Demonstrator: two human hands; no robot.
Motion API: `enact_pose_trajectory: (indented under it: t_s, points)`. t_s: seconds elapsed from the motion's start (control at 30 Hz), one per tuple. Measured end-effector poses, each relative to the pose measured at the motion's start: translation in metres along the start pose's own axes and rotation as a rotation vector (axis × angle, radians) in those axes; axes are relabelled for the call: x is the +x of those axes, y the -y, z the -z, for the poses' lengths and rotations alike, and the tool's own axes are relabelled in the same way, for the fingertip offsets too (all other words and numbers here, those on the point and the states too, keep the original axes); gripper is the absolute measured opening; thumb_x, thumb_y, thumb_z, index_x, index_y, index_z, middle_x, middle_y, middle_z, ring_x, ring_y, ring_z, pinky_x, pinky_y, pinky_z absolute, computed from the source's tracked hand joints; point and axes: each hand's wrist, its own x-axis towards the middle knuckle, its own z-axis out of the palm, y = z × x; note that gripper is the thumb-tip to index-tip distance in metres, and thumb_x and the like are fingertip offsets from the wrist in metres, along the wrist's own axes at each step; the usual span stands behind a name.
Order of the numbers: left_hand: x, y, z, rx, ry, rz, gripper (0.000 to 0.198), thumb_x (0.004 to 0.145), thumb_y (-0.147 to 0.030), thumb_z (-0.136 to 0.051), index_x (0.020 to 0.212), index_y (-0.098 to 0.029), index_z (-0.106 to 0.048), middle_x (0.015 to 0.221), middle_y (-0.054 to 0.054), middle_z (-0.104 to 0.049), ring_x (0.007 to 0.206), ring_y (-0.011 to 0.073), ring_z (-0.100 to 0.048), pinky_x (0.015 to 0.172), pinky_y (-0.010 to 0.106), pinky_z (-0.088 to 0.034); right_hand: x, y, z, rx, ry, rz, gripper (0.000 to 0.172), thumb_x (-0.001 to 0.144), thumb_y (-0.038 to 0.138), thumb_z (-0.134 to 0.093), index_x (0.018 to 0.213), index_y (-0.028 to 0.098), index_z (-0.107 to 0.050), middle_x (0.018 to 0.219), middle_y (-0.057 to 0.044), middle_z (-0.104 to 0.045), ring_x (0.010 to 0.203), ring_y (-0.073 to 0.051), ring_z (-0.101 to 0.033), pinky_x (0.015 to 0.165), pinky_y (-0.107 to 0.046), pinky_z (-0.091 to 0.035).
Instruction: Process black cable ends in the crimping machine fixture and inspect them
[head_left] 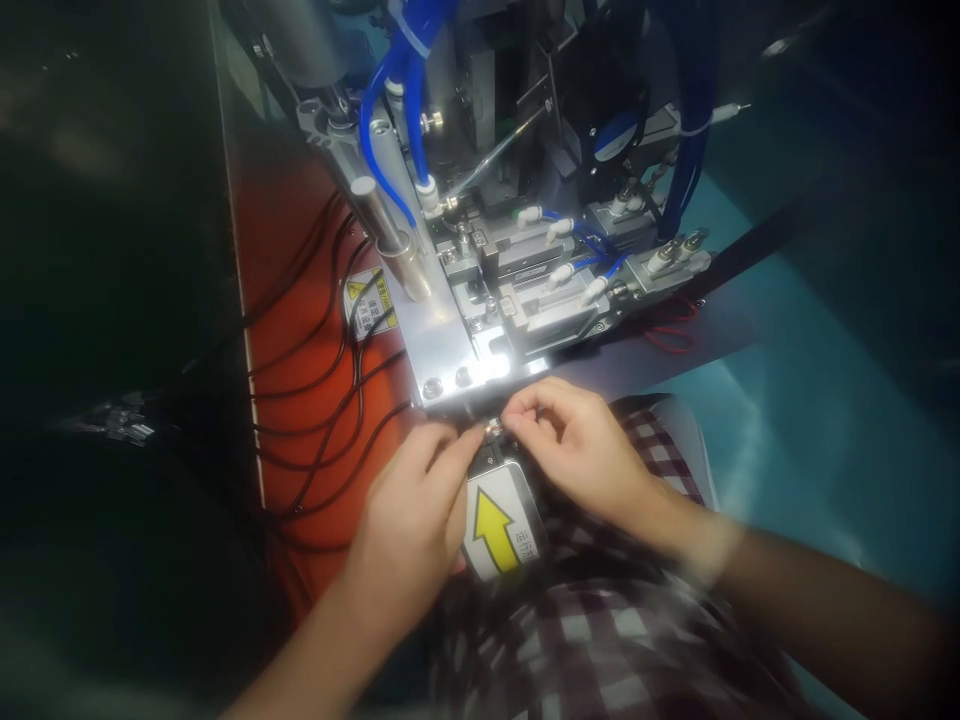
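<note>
Both hands meet at a small metallic piece at the front edge of a machine, just below its shiny metal plate. My left hand has thumb and index finger closed against the piece's left side. From the right, my right hand pinches at the same spot, its other fingers curled. The piece is too small and too covered by fingertips to name. Directly under it sits a white cover with a yellow arrow, partly hidden by my left hand.
Pneumatic cylinders with white fittings and blue air tubes stand beyond my hands. A metal post rises at the left. Several black cables cross the orange surface, near a yellow warning label. Bundled cable connectors lie far left.
</note>
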Motion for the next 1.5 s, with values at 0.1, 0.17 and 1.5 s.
enact_pose_trajectory:
  t_s: [0.1,0.17,1.5]
  points:
    - [0.001,0.0,0.0,-0.002,-0.007,-0.002,0.027,0.09,-0.007,-0.047,0.112,-0.013,-0.061,0.089,0.005,-0.058,0.078,0.0114,-0.059,0.066,0.019,-0.05,-0.003,0.003,-0.004,-0.067,-0.022,0.05,0.013,0.087,0.015,-0.054,0.078,0.017,-0.062,0.078,-0.002,-0.063,0.071,-0.014,-0.057,0.066,-0.027,-0.044]
    - [0.001,0.0,0.0,0.002,-0.003,-0.005,0.027,0.089,-0.006,-0.047,0.111,-0.012,-0.061,0.089,0.005,-0.058,0.079,0.0121,-0.059,0.066,0.019,-0.049,-0.005,0.004,-0.007,-0.108,-0.041,0.077,0.012,0.088,0.015,-0.053,0.078,0.018,-0.061,0.078,-0.003,-0.062,0.072,-0.015,-0.057,0.066,-0.028,-0.044]
    - [0.002,0.0,-0.002,-0.029,-0.063,0.024,0.02,0.085,-0.002,-0.055,0.102,-0.01,-0.062,0.092,0.006,-0.064,0.087,0.0118,-0.06,0.083,0.02,-0.046,-0.002,-0.004,-0.013,0.209,-0.047,-0.106,0.015,0.087,0.024,-0.058,0.081,0.015,-0.068,0.076,-0.003,-0.068,0.069,-0.015,-0.062,0.061,-0.025,-0.049]
